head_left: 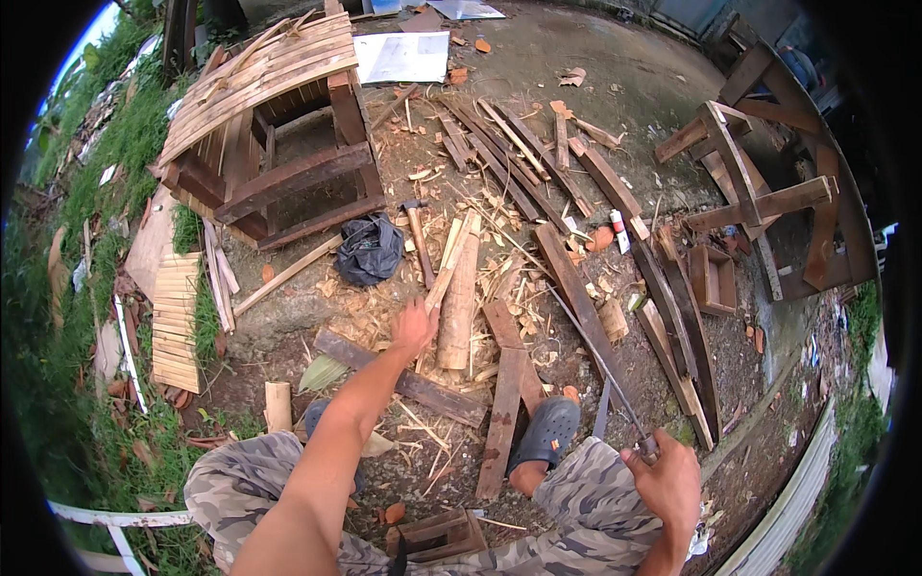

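My left hand (415, 324) is closed around the near end of a split bamboo strip (451, 261), which points away from me. Right beside the strip, a thick bamboo length (461, 302) lies among pale shavings. In my right hand (665, 475), held out over my right knee, is the handle of a long, thin-bladed machete (600, 360). Its blade slants away to the left, over a dark plank. A hammer (419, 240) with a wooden handle rests just beyond my left hand, next to a black plastic bag (370, 250).
A wooden frame with a slatted bamboo top (269, 86) stands at the far left. Dark planks (499, 158) are spread ahead and to the right. A small wooden box (713, 280) and a wooden frame (749, 197) are at right. Crossed boards (504, 413) lie by my right foot.
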Demonstrator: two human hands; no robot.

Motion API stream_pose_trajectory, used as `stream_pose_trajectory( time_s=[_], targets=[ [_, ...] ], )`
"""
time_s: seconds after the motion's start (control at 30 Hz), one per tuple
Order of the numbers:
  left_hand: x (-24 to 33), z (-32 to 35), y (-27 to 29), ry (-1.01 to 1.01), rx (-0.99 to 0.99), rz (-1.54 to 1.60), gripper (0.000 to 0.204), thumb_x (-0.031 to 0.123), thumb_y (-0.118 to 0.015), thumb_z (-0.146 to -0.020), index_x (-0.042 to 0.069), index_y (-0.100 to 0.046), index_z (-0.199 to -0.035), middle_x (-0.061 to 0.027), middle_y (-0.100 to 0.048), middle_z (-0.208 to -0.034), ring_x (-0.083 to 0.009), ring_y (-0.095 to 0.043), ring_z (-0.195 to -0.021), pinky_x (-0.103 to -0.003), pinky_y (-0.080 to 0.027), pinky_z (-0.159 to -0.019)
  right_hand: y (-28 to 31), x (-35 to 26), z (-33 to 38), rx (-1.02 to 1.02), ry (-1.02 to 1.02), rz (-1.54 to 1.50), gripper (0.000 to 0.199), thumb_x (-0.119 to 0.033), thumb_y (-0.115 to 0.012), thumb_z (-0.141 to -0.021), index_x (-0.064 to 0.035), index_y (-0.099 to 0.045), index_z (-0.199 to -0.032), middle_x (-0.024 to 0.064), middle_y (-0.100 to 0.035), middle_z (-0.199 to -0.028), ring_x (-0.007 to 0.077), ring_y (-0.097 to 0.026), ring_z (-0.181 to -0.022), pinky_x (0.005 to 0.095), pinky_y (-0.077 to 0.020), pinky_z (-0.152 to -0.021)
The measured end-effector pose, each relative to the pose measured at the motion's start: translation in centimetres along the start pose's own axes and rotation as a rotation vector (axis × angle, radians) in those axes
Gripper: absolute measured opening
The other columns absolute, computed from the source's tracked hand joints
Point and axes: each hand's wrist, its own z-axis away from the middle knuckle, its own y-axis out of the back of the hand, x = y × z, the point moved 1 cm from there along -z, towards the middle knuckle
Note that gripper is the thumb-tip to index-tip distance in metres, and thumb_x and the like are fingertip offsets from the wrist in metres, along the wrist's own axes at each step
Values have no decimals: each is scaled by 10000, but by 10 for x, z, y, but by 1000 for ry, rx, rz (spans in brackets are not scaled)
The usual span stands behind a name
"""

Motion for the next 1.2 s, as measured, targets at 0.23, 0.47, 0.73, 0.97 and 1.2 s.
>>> stream_pose_trajectory(
  time_s=[0.23, 0.47, 0.73, 0.97, 1.2],
  targets=[
    [-9, -21, 21, 53, -42, -5, 534, 470, -460, -1007, -6, -551, -1230, -274, -661, -1152, -457, -655, -1055, -563, -498, -920, 0, 3, 0, -15, -9, 31, 374, -289, -812, -786, 30, -631, -861, 253, -654, -701, 471, -652, -762, 521, -494, -711],
    [4, -41, 50, 95, 57, 137, 630, 527, -468, -987, -17, -535, -1298, -331, -649, -1114, -480, -627, -1075, -546, -479, -942, 2, 2, 0, -40, -24, 54, 379, -291, -810, -787, 31, -626, -861, 250, -642, -677, 474, -648, -752, 519, -491, -700],
    [21, -50, 28, 239, -207, 97, 846, 578, -585, -876, -54, -418, -1413, -300, -565, -1346, -424, -576, -1231, -484, -460, -1039, 4, 0, 1, -44, -37, 63, 397, -301, -817, -782, 37, -631, -879, 259, -650, -703, 476, -647, -753, 524, -488, -699],
    [-8, -12, -17, 142, -293, 178, 742, 365, -648, -880, -30, -310, -1410, -335, -622, -1190, -466, -619, -1119, -501, -493, -976, 0, 6, 2, -33, 4, 98, 407, -316, -818, -778, 31, -649, -908, 263, -654, -717, 475, -650, -769, 522, -494, -714],
    [10, 7, 2, 53, -158, 270, 620, 290, -508, -918, -13, -326, -1427, -299, -671, -1036, -468, -660, -950, -550, -510, -881, -1, 5, 8, 21, 83, -13, 399, -291, -840, -756, 32, -634, -872, 226, -610, -651, 456, -619, -700, 501, -466, -671]
  ],
)
